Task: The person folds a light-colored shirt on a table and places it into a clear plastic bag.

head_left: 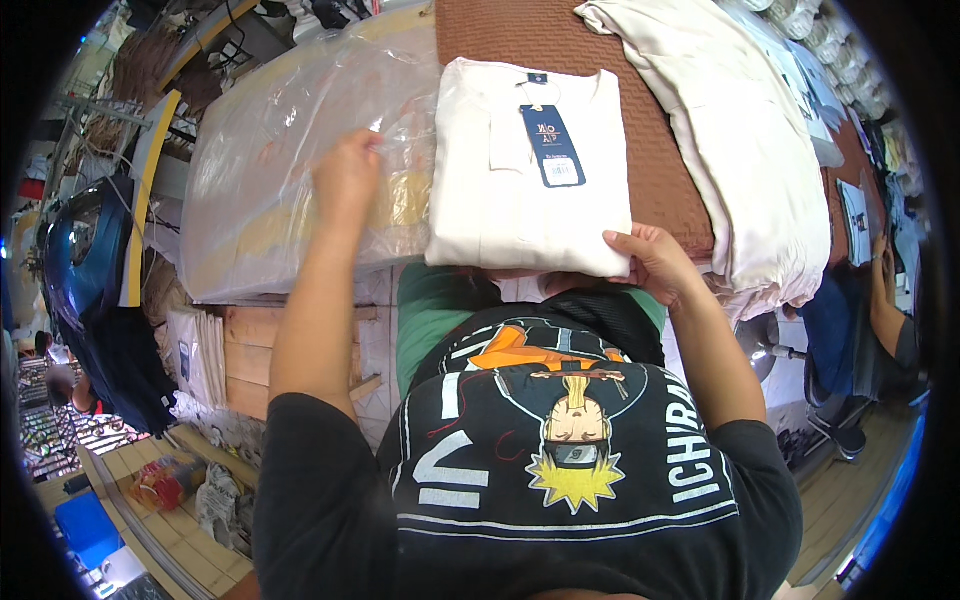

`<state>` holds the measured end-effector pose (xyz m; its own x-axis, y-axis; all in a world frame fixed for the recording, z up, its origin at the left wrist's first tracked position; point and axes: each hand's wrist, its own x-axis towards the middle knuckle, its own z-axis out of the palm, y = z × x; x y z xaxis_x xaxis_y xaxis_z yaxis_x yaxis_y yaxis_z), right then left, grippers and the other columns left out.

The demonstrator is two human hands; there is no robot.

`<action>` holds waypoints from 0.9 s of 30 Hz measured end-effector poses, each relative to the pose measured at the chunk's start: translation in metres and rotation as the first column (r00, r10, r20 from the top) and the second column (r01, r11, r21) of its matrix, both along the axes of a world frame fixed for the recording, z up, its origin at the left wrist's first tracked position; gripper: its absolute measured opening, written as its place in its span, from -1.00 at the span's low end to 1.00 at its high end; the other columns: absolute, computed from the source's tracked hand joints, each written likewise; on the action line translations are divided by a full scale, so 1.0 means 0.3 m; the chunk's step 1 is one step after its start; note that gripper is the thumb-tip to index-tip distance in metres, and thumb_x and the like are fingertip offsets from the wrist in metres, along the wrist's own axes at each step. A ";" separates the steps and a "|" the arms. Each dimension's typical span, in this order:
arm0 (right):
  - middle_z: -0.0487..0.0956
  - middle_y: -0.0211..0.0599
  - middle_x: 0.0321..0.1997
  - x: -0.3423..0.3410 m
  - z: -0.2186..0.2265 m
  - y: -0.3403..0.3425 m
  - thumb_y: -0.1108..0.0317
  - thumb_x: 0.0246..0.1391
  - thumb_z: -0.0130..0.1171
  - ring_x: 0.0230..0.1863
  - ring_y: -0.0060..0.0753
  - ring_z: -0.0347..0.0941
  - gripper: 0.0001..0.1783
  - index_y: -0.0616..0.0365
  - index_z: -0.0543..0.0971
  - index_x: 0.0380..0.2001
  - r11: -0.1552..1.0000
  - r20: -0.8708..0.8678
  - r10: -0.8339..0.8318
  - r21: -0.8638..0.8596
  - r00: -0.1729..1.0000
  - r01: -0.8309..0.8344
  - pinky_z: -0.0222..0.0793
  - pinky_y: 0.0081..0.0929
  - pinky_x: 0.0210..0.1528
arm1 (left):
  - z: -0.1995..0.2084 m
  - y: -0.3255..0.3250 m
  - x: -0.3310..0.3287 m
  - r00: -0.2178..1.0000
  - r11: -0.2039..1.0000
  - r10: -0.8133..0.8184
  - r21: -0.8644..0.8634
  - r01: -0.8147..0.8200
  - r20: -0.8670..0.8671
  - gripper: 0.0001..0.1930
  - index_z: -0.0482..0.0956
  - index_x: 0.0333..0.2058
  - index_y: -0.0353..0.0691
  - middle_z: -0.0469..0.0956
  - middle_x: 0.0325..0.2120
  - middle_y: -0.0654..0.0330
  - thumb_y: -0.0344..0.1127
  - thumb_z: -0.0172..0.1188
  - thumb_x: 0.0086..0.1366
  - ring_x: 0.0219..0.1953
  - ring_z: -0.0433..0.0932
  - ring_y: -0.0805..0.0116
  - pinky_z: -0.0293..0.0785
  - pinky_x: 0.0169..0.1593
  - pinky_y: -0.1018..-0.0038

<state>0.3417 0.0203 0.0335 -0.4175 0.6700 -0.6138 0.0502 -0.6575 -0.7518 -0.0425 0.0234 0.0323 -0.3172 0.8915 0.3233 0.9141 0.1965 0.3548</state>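
A cream shirt [525, 220], neatly folded into a rectangle, lies in front of me with its collar at the far end. A dark blue hang tag [552, 150] rests on its front, looped to it by a string. At the shirt's near right corner, my right hand [655, 260] pinches the fabric edge, thumb on top and fingers below. To the left, over a wide spread of clear plastic bags [270, 200], my left hand [347, 180] is closed with its fingers curled in. Whether it grips any plastic is hidden.
A brown textured cover [665, 175] lies under the shirt. Several cream garments [740, 150] are heaped to the right, hanging over the near edge. Packed garments [195, 355] stand below on the left, beside wooden boards [255, 345]. Another person's arm [885, 295] shows at far right.
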 end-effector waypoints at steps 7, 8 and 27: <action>0.54 -0.15 -0.12 -0.209 -0.003 -0.117 0.28 0.11 0.13 -0.17 -0.38 0.55 -0.58 0.34 0.40 -0.04 0.991 -0.222 -0.048 -0.135 0.974 0.018 0.50 -0.47 -0.08 | 0.084 -0.072 -0.181 0.990 0.990 0.105 0.103 -0.096 -0.095 -0.83 0.61 -0.34 -0.11 0.60 -0.35 0.14 -0.24 0.15 0.11 -0.24 0.56 0.16 0.43 -0.13 0.28; 0.52 -0.13 -0.08 -0.240 -0.011 -0.125 0.32 0.12 0.12 -0.12 -0.35 0.53 -0.59 0.35 0.38 -0.03 0.980 -0.254 -0.071 -0.196 0.965 0.021 0.50 -0.46 -0.02 | 0.071 -0.082 -0.191 0.992 0.989 0.112 0.106 -0.105 -0.063 -0.83 0.61 -0.35 -0.12 0.60 -0.35 0.14 -0.23 0.16 0.10 -0.23 0.56 0.16 0.43 -0.13 0.29; 0.18 -0.13 0.32 -0.389 0.154 -0.083 0.23 -0.27 0.37 0.33 -0.09 0.09 -0.08 -0.05 0.21 0.24 -0.481 0.825 0.003 0.497 0.565 -0.722 0.01 -0.05 0.29 | 0.082 -0.056 -0.202 0.962 0.999 0.033 -0.019 -0.029 0.271 -0.66 0.63 -0.29 -0.19 0.62 -0.40 0.06 -0.04 0.15 0.13 -0.33 0.59 0.12 0.46 -0.23 0.35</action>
